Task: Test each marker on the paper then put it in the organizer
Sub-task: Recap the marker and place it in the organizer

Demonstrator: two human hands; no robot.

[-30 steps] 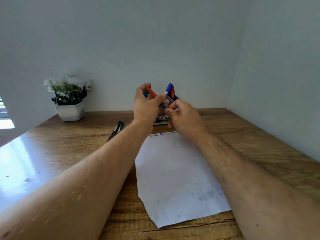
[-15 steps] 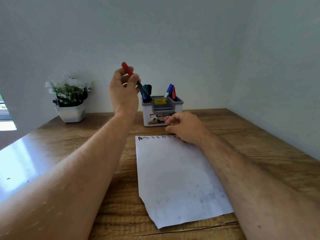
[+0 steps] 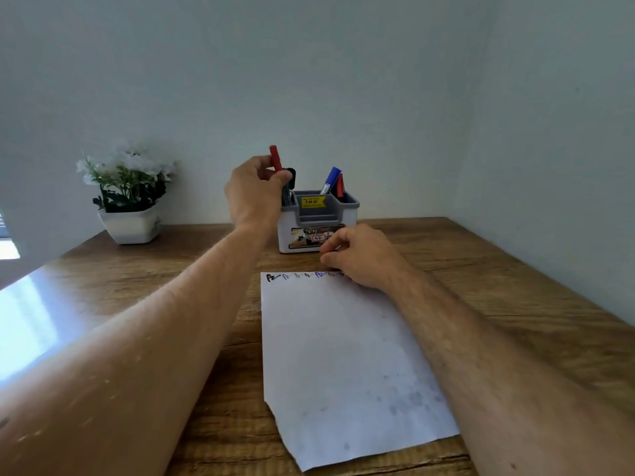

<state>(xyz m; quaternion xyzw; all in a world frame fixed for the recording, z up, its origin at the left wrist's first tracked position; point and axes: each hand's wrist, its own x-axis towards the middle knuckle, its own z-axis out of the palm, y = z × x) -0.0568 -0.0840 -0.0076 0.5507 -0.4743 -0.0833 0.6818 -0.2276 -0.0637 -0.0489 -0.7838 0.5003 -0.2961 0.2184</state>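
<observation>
My left hand pinches a red-capped marker upright over the left compartment of the grey and white organizer; its lower end is hidden behind my fingers. A blue marker and a red marker stand in the right compartment, dark ones in the left. My right hand rests with loosely curled fingers on the top edge of the white paper, holding nothing. A row of black and blue test marks runs along the paper's top.
A white pot with white flowers stands at the back left of the wooden table. Walls close off the table at the back and on the right. Bright glare lies on the table's left side.
My left hand lifted the red-capped marker away from my right hand, then lowered it to the organizer's left compartment. My right hand dropped onto the paper's top edge.
</observation>
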